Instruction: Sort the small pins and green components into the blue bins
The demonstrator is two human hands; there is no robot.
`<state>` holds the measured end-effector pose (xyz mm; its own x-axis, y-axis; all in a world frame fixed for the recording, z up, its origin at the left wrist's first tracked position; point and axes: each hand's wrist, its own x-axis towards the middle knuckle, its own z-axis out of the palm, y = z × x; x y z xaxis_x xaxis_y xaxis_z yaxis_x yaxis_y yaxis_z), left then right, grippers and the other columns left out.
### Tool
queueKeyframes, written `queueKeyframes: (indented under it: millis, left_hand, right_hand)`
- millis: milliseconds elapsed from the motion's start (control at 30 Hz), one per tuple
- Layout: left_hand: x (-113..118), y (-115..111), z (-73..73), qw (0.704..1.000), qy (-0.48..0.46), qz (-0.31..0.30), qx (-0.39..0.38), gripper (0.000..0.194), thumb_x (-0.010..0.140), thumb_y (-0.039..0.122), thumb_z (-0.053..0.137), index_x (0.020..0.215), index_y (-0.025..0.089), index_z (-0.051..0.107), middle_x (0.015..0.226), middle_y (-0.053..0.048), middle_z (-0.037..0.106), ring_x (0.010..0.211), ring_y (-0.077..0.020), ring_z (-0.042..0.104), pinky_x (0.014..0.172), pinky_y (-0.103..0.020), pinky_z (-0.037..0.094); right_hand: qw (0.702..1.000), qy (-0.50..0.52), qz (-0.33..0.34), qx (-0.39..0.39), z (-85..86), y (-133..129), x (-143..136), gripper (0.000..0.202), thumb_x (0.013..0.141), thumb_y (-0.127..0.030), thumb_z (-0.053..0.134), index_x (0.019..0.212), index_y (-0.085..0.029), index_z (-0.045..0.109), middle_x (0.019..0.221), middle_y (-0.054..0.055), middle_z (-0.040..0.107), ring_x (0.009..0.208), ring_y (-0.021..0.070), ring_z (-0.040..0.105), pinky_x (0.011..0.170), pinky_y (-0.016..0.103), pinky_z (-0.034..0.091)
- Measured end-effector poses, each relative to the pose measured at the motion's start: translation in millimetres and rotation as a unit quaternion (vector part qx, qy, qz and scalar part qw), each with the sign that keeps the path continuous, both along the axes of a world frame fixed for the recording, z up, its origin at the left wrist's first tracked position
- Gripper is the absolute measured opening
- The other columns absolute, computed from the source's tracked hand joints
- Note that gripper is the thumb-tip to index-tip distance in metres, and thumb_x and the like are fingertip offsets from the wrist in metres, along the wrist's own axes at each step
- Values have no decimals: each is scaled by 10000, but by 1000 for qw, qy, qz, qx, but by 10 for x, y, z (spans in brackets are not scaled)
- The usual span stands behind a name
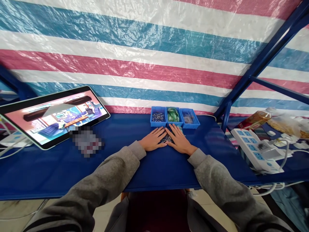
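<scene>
- In front of the row of three open blue plastic bins [158,124], a loose heap of thin, silvery metal fasteners [166,139] lies on the flat, dark-blue tabletop [164,174].
- Left hand [153,139], before the row's left end: palm down, fingers extended and slightly parted, bordering the heap; no grip visible.
- Right hand [179,140], before the row's middle and right: likewise flattened, fingers a little spread, partly covering the heap; what lies beneath the palm cannot be told.
- Technique (judgement): the heap seems best contained with both hands low, fingers close together, thumbs nearly meeting on the side away from the row, pressure light against pricking ends.
</scene>
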<state>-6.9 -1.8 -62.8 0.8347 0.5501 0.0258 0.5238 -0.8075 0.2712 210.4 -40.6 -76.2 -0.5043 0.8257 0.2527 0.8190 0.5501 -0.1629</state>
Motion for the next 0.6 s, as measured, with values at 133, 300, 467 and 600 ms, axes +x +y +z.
queueKeyframes:
  millis: [133, 300, 467, 600]
  left_hand:
    - [-25, 44, -19, 1000, -25, 2, 8, 746, 940, 635, 239, 1522, 169, 208, 1582, -112, 174, 1465, -260, 128, 1187, -401, 91]
    - [-46, 65, -72, 999, -45, 3, 15, 719, 944, 622, 241, 1506, 173, 265, 1568, -120, 231, 1459, -258, 159, 1186, -403, 128]
    - [-28, 57, -92, 999, -40, 6, 18, 678, 966, 583, 215, 1509, 179, 253, 1573, -108, 216, 1465, -245, 136, 1192, -413, 110]
    - [-24, 49, -52, 999, -48, 10, -3, 711, 955, 601, 238, 1501, 148, 272, 1567, -121, 231, 1465, -253, 132, 1193, -418, 114]
  right_hand:
    - [1000, 16, 0, -2, -22, 20, 4, 707, 957, -573, 317, 1539, -214, 138, 1592, 109, 144, 1468, 276, 77, 1176, 520, 183]
    - [1000, 21, -3, 5, -38, 16, 4, 674, 966, -545, 324, 1535, -218, 169, 1587, 111, 168, 1466, 275, 99, 1173, 521, 195]
    - [1000, 15, -5, 13, -40, 11, -9, 658, 970, -524, 337, 1536, -246, 151, 1592, 87, 154, 1468, 271, 80, 1170, 524, 203]
    - [1000, 19, -2, 11, -35, 6, -10, 650, 972, -528, 325, 1534, -239, 171, 1590, 92, 167, 1468, 267, 79, 1174, 518, 193]
